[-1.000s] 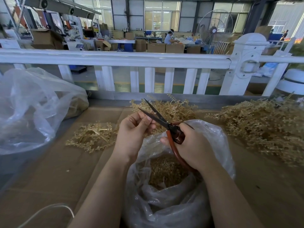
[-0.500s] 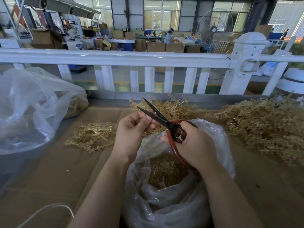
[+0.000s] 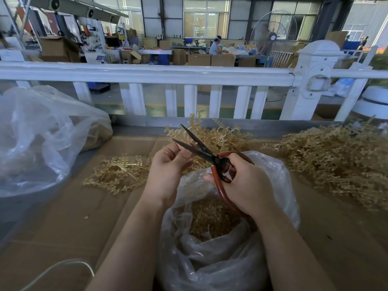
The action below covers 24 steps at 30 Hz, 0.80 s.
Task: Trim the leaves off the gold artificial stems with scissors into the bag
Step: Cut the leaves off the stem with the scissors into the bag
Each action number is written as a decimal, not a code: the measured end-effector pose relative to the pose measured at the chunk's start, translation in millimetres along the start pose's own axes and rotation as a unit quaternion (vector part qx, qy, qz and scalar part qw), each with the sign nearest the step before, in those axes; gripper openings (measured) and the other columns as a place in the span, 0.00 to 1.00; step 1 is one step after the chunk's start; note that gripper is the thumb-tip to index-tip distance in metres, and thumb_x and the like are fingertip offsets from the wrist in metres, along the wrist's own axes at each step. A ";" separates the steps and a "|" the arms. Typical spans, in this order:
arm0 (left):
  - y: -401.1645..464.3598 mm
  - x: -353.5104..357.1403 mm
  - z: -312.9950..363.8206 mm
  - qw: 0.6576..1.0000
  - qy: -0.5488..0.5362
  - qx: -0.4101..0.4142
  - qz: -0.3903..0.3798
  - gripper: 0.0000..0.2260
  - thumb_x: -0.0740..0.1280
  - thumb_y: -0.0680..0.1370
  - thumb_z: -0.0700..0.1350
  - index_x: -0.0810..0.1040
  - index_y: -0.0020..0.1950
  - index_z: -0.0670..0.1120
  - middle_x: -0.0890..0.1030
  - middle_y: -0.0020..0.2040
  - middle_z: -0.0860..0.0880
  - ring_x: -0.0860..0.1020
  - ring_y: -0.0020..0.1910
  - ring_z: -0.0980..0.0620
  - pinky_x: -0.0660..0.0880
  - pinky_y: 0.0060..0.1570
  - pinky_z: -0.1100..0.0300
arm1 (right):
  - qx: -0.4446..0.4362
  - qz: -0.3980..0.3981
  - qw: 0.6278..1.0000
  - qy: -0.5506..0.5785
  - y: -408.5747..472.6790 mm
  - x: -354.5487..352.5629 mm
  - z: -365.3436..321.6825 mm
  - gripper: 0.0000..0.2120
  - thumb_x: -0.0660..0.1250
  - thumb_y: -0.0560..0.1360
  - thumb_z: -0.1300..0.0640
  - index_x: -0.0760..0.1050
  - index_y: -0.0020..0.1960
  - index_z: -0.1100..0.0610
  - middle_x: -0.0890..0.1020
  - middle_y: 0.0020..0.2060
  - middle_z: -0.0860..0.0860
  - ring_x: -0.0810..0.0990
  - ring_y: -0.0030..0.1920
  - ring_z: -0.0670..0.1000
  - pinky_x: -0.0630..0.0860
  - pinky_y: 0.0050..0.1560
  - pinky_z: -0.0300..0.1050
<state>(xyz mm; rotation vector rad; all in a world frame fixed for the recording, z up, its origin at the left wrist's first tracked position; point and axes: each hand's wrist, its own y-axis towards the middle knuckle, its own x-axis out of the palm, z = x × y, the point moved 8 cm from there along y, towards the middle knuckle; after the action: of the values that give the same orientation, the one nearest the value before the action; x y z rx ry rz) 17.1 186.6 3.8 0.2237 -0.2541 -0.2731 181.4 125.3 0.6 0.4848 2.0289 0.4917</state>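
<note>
**Snipping a gold stem over the bag**

The stem was hard to see. The left hand (image 3: 168, 164) pinched something small at its fingertips, right by the blades, and it was likely a gold stem, but the fingers hid most of it. It sat just above the open bag (image 3: 279, 185), at the bag's far edge.

To do this step well, the stem should have stayed over the bag's mouth, so each cut leaf would drop inside and not on the desk. The fingers needed to stay back from the blades. Small, slow snips close to the stem seemed best.

The scissors (image 3: 201, 150) had dark blades and red-brown handles. The blades were spread apart in a narrow V, pointing up and away. The right hand (image 3: 245, 183) had its grip wrapped round the handles.

The bag was clear plastic and crinkly. Lots of gold bits (image 3: 212, 219) already lay at its bottom.

More gold stems waited around it. One small pile (image 3: 117, 173) lay to the left, one pile (image 3: 222, 137) sat behind the hands, and a big heap (image 3: 336, 160) lay on the right. They looked thin, spiky and light, so they might catch on each other.

The desk (image 3: 63, 227) was covered in brown cardboard. Another clear bag (image 3: 42, 133) sat far left. A white fence (image 3: 189, 74) ran behind it all.
</note>
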 end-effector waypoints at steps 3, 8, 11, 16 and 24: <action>0.3 0.5 1.1 0.999 0.034 0.013 0.000 0.09 0.63 0.82 0.38 0.82 0.47 0.45 0.84 0.54 0.39 0.80 0.54 0.42 0.72 0.64 0.42 | 0.001 -0.003 1.000 0.003 -0.1 0.2 0.7 0.24 0.60 0.68 0.23 0.72 0.48 0.41 0.77 0.40 0.34 0.73 0.40 0.33 0.65 0.38 0.26; -0.3 1.0 5.6 0.998 0.051 0.042 -0.008 0.08 0.63 0.82 0.37 0.81 0.49 0.41 0.82 0.48 0.41 0.77 0.49 0.46 0.74 0.57 0.51 | 0.008 0.001 1.000 -0.002 0.1 -0.2 1.1 0.26 0.59 0.67 0.22 0.74 0.48 0.42 0.77 0.38 0.33 0.75 0.40 0.34 0.67 0.37 0.27; -0.7 1.9 6.6 0.997 0.054 0.053 -0.010 0.07 0.64 0.81 0.37 0.80 0.49 0.37 0.81 0.47 0.43 0.77 0.47 0.49 0.74 0.53 0.56 | 0.012 0.006 1.000 -0.011 -0.2 -1.3 1.8 0.24 0.61 0.68 0.23 0.74 0.47 0.42 0.76 0.36 0.33 0.75 0.38 0.34 0.66 0.36 0.27; 0.6 0.9 6.8 0.997 0.047 0.055 -0.005 0.05 0.65 0.81 0.38 0.80 0.48 0.39 0.82 0.45 0.48 0.77 0.46 0.52 0.75 0.51 0.61 | 0.016 0.008 1.000 -0.014 -0.1 -1.1 2.1 0.25 0.61 0.68 0.23 0.76 0.45 0.44 0.76 0.34 0.34 0.76 0.37 0.36 0.68 0.34 0.28; 2.4 -3.6 4.1 0.997 0.058 0.051 0.013 0.05 0.66 0.81 0.40 0.81 0.47 0.41 0.82 0.45 0.49 0.77 0.47 0.51 0.74 0.54 0.54 | 0.019 0.022 1.000 0.001 -0.6 -3.8 -0.6 0.27 0.60 0.67 0.21 0.78 0.47 0.43 0.77 0.36 0.33 0.76 0.37 0.34 0.67 0.35 0.26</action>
<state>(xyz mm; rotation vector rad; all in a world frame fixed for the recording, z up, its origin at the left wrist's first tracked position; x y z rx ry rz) 13.2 189.1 7.5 0.3361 -0.1569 -0.2201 182.5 122.7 3.3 0.5525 2.0356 0.4817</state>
